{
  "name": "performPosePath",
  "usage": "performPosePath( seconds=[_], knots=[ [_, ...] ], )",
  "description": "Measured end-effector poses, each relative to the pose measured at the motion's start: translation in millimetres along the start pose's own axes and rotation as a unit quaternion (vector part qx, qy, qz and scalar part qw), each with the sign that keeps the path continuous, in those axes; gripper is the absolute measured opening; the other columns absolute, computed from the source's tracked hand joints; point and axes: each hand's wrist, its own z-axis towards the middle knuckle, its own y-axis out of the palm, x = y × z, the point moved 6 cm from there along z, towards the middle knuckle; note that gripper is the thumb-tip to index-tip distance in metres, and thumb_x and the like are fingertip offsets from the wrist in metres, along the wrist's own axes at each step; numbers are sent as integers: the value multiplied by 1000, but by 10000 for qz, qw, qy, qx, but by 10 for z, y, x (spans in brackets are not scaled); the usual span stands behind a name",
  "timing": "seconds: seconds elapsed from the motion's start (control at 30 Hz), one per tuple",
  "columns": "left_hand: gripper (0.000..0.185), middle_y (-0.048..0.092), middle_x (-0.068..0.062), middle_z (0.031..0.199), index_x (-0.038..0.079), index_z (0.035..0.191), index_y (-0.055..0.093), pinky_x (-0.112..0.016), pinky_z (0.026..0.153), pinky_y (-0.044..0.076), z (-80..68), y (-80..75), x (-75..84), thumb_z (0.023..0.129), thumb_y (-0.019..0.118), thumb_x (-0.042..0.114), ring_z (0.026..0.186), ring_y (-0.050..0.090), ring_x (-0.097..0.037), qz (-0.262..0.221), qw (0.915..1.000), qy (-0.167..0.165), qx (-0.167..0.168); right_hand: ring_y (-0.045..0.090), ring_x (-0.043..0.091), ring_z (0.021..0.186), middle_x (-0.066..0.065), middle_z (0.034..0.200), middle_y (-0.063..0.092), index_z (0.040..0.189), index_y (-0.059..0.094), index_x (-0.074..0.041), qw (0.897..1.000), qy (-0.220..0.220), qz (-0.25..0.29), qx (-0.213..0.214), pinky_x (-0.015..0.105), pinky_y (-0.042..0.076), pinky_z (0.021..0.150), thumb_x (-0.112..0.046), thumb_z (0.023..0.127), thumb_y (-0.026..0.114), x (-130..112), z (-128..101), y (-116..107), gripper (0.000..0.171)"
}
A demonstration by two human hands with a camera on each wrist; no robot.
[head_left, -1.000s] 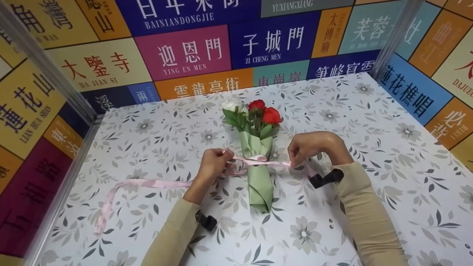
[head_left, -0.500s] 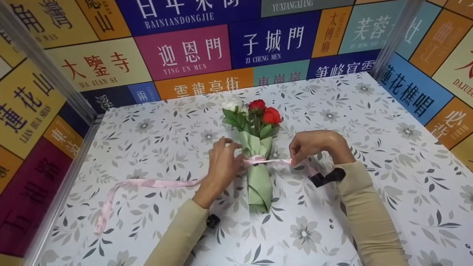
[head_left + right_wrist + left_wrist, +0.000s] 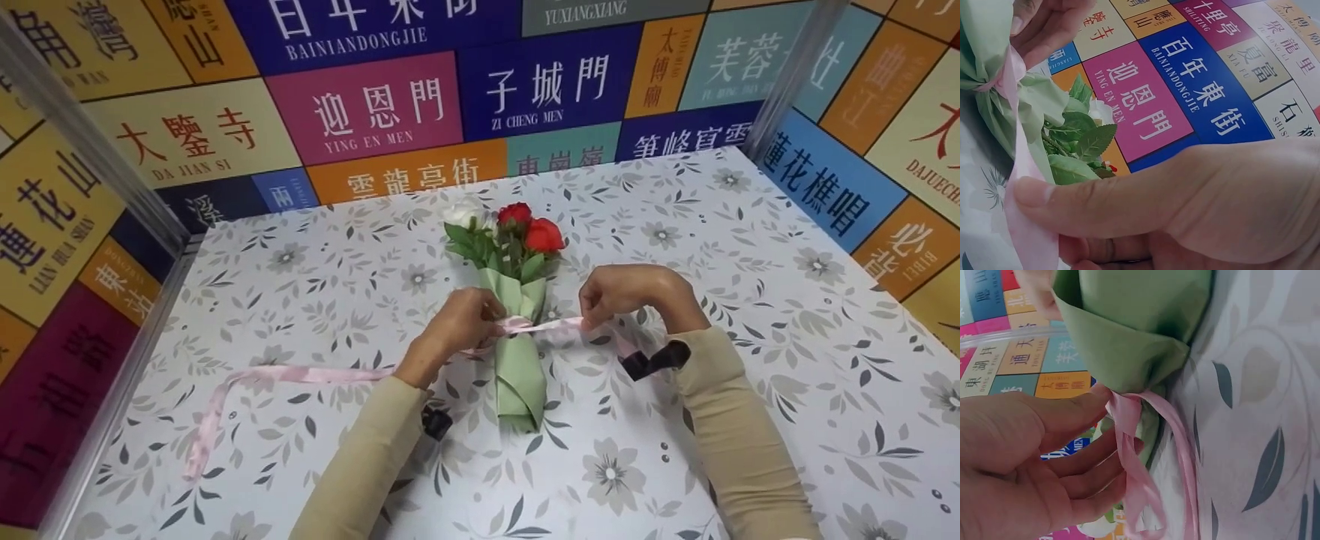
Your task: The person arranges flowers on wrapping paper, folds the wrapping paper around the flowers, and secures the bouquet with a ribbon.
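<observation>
A small bouquet lies on the table in the head view, its green wrapping paper (image 3: 519, 382) cinched at the waist by a pink ribbon (image 3: 555, 325). Two red roses (image 3: 544, 236) and a white flower (image 3: 461, 214) show at its top. My left hand (image 3: 463, 319) is at the ribbon's knot, left of the bouquet; in the left wrist view its thumb and fingers pinch the ribbon (image 3: 1126, 413) there. To the right, my right hand (image 3: 626, 289) pinches the other ribbon length, drawn taut sideways. Its thumb (image 3: 1072, 202) presses on the ribbon in the right wrist view.
A long ribbon tail (image 3: 300, 373) trails left across the leaf-patterned tabletop (image 3: 360, 262) and bends toward the front. Panels with colourful lettering (image 3: 367, 109) stand behind the table and along both sides. Black wrist straps (image 3: 652, 361) sit at the sleeve cuffs.
My left hand has moved right to the knot, its fingers spreading and then closing on the ribbon. The loose loop seen at the left is drawn in. My right hand stays nearly in place.
</observation>
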Motion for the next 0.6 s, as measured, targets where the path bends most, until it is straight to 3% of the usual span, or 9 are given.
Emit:
performPosePath(
  seconds=[0.07,0.17,0.3,0.4,0.5,0.6],
  knots=[
    [18,75,-18,94,-2,102,73,-19,58,48,13,25,-10,85,77,3,75,70,-21,-61,9999,-135,-37,48,10,65,-8,69,55,80,69,-9,10000,-8,7,12,26,39,57,-20,89,73,1,-2,3,15],
    [11,75,-18,91,-2,96,73,-19,56,45,22,37,-9,87,75,4,71,67,-20,20,9999,-93,31,47,9,67,-8,70,54,80,69,-7,10000,-67,-43,33,25,39,59,-20,89,73,-14,1,5,16],
    [6,74,-15,85,-1,90,73,-19,54,42,28,64,-6,91,72,6,65,59,-13,369,9992,143,86,47,9,68,-8,71,54,81,69,-7,9998,-122,-111,64,25,38,61,-20,89,73,-42,5,-3,16],
    [5,72,-14,82,1,89,71,-21,54,41,38,78,-1,91,69,5,65,57,-14,670,9971,315,185,53,11,71,-3,78,63,88,71,-7,9996,-171,-162,176,26,43,63,-18,90,71,-82,-2,-20,11],
    [2,69,-13,79,1,88,67,-25,57,41,50,65,-2,88,65,1,67,56,-18,838,9944,431,480,61,17,82,5,92,71,98,74,-7,9966,-262,-78,781,31,49,72,-17,93,68,-164,12,-72,12],
    [3,61,-10,75,1,87,61,-28,60,40,53,62,-15,87,63,-1,68,54,-20,855,9924,482,744,65,23,93,10,103,73,106,75,-7,9829,-567,233,1739,39,52,82,-17,97,65,-304,81,-120,17]
  ],
)
